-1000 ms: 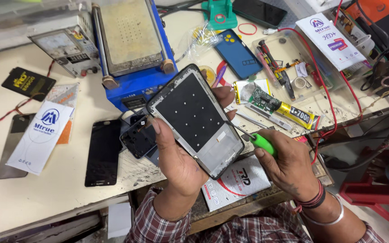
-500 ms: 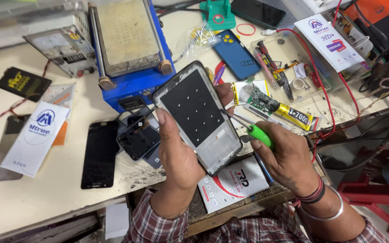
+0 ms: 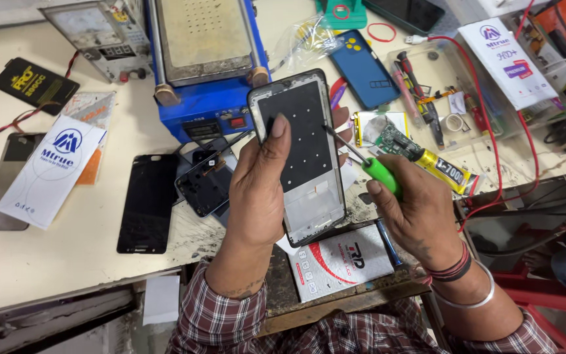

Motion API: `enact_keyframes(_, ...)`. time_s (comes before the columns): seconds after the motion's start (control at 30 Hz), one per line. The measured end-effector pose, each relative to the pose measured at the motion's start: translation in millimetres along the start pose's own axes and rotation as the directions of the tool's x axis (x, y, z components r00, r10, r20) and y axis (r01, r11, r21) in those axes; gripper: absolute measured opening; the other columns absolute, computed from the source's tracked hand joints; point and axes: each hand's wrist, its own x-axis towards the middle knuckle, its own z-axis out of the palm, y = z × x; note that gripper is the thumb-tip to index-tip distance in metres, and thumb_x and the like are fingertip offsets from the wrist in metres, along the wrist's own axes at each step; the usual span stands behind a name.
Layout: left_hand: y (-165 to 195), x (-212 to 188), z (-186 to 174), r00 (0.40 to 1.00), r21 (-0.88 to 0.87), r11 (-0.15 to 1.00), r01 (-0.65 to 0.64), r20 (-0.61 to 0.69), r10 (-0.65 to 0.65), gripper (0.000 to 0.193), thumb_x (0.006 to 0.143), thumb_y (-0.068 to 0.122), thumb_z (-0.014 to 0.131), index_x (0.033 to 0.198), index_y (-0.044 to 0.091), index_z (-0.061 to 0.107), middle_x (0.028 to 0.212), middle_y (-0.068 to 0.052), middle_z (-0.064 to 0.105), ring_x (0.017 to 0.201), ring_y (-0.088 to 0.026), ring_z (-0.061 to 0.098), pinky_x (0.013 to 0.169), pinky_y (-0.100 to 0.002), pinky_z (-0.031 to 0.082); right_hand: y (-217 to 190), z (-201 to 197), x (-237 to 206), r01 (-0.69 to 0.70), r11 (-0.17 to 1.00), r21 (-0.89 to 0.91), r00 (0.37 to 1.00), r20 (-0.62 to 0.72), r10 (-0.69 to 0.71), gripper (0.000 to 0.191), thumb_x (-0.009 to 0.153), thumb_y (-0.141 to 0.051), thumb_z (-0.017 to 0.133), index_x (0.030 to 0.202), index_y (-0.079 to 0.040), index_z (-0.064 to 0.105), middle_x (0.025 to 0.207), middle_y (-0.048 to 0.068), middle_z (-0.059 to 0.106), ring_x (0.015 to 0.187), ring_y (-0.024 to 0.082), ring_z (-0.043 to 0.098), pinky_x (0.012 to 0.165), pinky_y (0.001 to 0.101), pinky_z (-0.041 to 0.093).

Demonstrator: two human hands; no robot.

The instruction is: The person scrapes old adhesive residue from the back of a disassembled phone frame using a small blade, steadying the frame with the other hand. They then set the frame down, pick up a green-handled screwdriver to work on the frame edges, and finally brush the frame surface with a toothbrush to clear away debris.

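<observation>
My left hand grips a phone frame upright over the bench, thumb pressed on its dark inner plate. The frame's lower part is pale metal. My right hand holds a green-handled screwdriver, whose thin metal tip touches the frame's right edge near the top. A tube of adhesive with a yellow body lies on the bench just behind my right hand.
A blue heating plate machine stands behind the frame. Black phone screens and a dark phone part lie to the left, beside a white packet. A blue phone back cover, a clear tray of tools and red wires sit right.
The phone frame has turned from tilted to nearly upright and my left thumb now rests on its inner plate. The screwdriver tip has come up to the frame's right edge.
</observation>
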Motion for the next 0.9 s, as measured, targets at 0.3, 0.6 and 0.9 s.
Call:
enact_keyframes(0.3,2,-1,-19,0.999,-0.005,1.0,0.017,-0.05,-0.018,0.043,0.116,0.028,0.052,0.141,-0.007,0.058,0.129,-0.017,0.07,0.114,-0.021,0.071,0.101,-0.038,0.059,-6,8,7,-0.032,0.999,0.032,1.0,0.0,0.032,0.029,0.102,-0.028,0.065,0.119,-0.004,0.065,0.077,0.011,0.068,0.072,0.027,0.072,0.065,0.037,0.053)
enact_keyframes(0.6,2,-1,-23,0.997,-0.079,0.997,-0.02,0.076,0.026,0.038,0.117,0.023,0.051,0.141,-0.005,0.06,0.131,-0.016,0.071,0.118,-0.023,0.072,0.11,-0.04,0.059,-4,9,5,-0.047,0.998,0.034,0.999,-0.016,0.048,0.029,0.105,-0.029,0.063,0.121,-0.005,0.064,0.078,0.012,0.064,0.068,0.027,0.066,0.065,0.0364,0.05)
enact_keyframes(0.9,4,0,-24,0.994,0.025,0.999,-0.019,0.112,0.016,0.034,0.116,0.018,0.054,0.137,-0.008,0.062,0.122,-0.017,0.074,0.111,-0.024,0.074,0.103,-0.038,0.059,-4,5,8,-0.06,0.998,0.013,0.998,-0.031,0.06,0.031,0.105,-0.031,0.063,0.12,-0.005,0.063,0.074,0.012,0.058,0.064,0.027,0.06,0.063,0.0365,0.047)
